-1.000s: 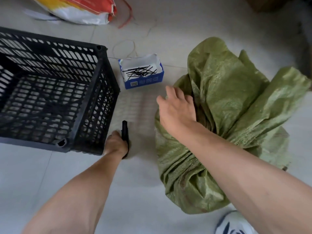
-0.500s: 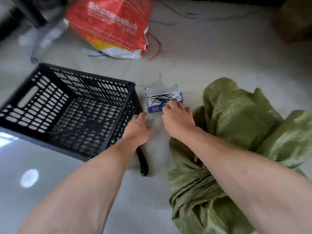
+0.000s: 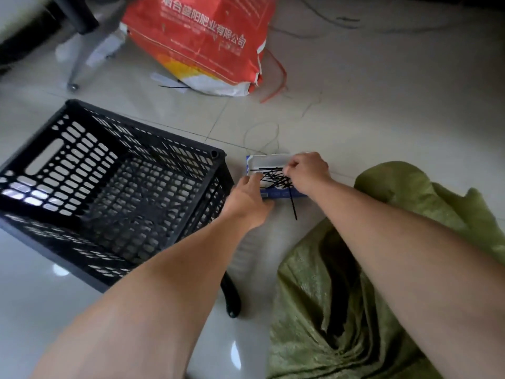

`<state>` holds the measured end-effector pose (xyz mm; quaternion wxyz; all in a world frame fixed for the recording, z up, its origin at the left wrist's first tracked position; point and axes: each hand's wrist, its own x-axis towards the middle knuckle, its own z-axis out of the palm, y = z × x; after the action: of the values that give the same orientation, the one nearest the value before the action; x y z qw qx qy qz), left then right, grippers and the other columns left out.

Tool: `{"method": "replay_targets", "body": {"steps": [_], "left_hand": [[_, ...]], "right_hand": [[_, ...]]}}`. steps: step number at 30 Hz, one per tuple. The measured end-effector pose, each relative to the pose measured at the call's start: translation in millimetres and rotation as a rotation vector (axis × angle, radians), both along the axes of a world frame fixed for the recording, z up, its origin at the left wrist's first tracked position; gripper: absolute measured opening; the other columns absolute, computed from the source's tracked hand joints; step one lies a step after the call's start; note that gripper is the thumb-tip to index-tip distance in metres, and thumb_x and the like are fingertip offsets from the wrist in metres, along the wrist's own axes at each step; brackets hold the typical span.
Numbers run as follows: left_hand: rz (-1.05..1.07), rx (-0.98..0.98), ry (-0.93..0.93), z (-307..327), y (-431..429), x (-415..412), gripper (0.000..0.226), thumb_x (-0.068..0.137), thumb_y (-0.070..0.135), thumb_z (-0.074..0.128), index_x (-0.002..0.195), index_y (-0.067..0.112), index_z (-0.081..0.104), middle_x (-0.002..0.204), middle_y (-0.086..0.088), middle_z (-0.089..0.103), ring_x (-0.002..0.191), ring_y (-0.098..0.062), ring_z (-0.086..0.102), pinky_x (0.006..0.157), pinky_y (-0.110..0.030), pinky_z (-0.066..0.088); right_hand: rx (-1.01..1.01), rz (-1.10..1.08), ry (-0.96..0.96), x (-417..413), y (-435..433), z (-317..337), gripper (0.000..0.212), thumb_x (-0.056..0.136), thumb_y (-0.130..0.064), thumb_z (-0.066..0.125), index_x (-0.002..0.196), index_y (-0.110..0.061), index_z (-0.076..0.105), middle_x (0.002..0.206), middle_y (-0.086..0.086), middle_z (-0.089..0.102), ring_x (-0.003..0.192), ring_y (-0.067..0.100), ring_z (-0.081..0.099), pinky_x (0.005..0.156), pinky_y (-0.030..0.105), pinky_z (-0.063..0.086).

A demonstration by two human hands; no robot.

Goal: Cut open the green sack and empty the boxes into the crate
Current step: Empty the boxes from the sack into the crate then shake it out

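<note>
A small blue and white open box (image 3: 269, 161) with several thin black pins (image 3: 272, 178) in it lies on the floor between the black slatted crate (image 3: 214, 154) and the green sack (image 3: 341, 296). My left hand (image 3: 246, 199) grips the box's near left edge. Over the box's right side, my right hand (image 3: 307, 173) has its fingers pinched on the pins. One pin (image 3: 293, 210) hangs out over the front edge. The crumpled sack lies at the lower right, under my right forearm. The crate holds nothing I can see.
A black-handled cutter (image 3: 231, 299) lies on the floor beside the crate's near corner, partly under my left forearm. A red, white and yellow printed sack (image 3: 207, 42) sits behind, with loose strings (image 3: 276, 83) and a metal furniture leg (image 3: 82, 56) on the tiled floor.
My left hand let go of the cutter, left it on the floor and reached forward to the box. My right hand left the sack and moved onto the pins in the box.
</note>
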<state>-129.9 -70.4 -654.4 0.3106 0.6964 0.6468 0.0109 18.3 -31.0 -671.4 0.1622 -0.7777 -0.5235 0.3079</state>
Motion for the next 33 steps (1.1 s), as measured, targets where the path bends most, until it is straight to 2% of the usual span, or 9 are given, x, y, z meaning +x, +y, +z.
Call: {"method": "replay_targets", "body": {"steps": [3,7,10,13,17,21,24,29,33], "left_hand": [[0.043,-0.018,-0.021,-19.2,21.1,0.5,0.069,0.086,0.028,0.061,0.147,0.024,0.029,0.142,-0.009,0.041,0.128,-0.033,0.044,0.105,-0.043,0.043],[0.067,-0.018,-0.039,-39.1,40.3,-2.0,0.066,0.085,0.031,0.064,0.144,0.024,0.034,0.144,-0.008,0.041,0.129,-0.032,0.045,0.105,-0.040,0.042],[0.056,-0.033,-0.044,-48.5,50.2,-2.0,0.067,0.086,0.035,0.063,0.145,0.027,0.033,0.149,-0.005,0.037,0.131,-0.031,0.044,0.103,-0.035,0.040],[0.020,-0.020,-0.030,-51.2,58.6,1.9,0.065,0.085,0.035,0.064,0.142,0.026,0.035,0.145,-0.003,0.040,0.128,-0.031,0.046,0.101,-0.038,0.044],[-0.025,0.004,-0.009,-54.7,66.1,2.5,0.061,0.086,0.032,0.063,0.140,0.022,0.037,0.141,-0.005,0.044,0.124,-0.030,0.047,0.095,-0.037,0.047],[-0.021,0.005,-0.016,-54.8,67.9,2.9,0.060,0.087,0.029,0.062,0.141,0.021,0.037,0.143,-0.005,0.042,0.126,-0.029,0.046,0.095,-0.037,0.046],[-0.040,0.005,-0.022,-52.0,68.8,4.5,0.060,0.087,0.027,0.060,0.141,0.021,0.037,0.145,-0.004,0.039,0.127,-0.029,0.045,0.096,-0.037,0.046],[-0.103,0.009,0.011,-44.0,66.9,5.6,0.064,0.085,0.030,0.062,0.142,0.022,0.035,0.148,-0.002,0.036,0.128,-0.030,0.043,0.099,-0.044,0.047],[-0.155,0.053,0.029,-33.3,57.8,3.4,0.066,0.084,0.031,0.062,0.143,0.020,0.034,0.147,-0.001,0.038,0.129,-0.028,0.044,0.101,-0.041,0.045]], "right_hand": [[-0.033,-0.160,0.160,0.8,22.0,-20.8,0.015,0.087,-0.028,0.064,0.095,-0.021,0.075,0.111,0.009,0.070,0.105,0.032,0.062,0.093,0.041,0.053],[-0.085,-0.301,0.198,-3.2,46.2,-43.3,0.025,0.083,-0.029,0.061,0.100,-0.018,0.076,0.105,0.008,0.072,0.099,0.030,0.065,0.093,0.041,0.053],[-0.113,-0.406,0.170,-1.3,61.4,-63.0,0.037,0.081,-0.035,0.055,0.108,-0.017,0.073,0.108,0.009,0.070,0.102,0.031,0.063,0.092,0.042,0.053],[-0.143,-0.499,0.123,0.4,65.0,-66.7,0.042,0.086,-0.039,0.048,0.119,-0.021,0.068,0.122,0.010,0.063,0.107,0.032,0.058,0.095,0.038,0.048],[-0.222,-0.442,0.009,2.5,66.4,-75.1,0.042,0.101,-0.027,0.035,0.137,-0.014,0.052,0.139,0.014,0.050,0.129,0.032,0.041,0.100,0.038,0.035],[-0.220,-0.386,-0.069,-5.0,66.3,-81.6,0.042,0.098,-0.034,0.040,0.132,-0.013,0.052,0.136,0.014,0.050,0.125,0.031,0.042,0.077,0.035,0.029],[-0.211,-0.360,-0.065,-7.8,62.5,-77.8,0.044,0.095,-0.034,0.041,0.131,-0.012,0.052,0.133,0.016,0.052,0.124,0.033,0.044,0.078,0.036,0.029],[-0.175,-0.304,-0.053,-11.3,47.9,-63.9,0.049,0.089,-0.039,0.043,0.133,-0.019,0.054,0.133,0.016,0.051,0.122,0.039,0.049,0.094,0.040,0.042],[-0.201,-0.157,-0.050,-11.0,23.2,-44.0,0.051,0.093,-0.046,0.041,0.142,-0.032,0.047,0.149,0.012,0.036,0.140,0.039,0.032,0.111,0.049,0.034]]}}
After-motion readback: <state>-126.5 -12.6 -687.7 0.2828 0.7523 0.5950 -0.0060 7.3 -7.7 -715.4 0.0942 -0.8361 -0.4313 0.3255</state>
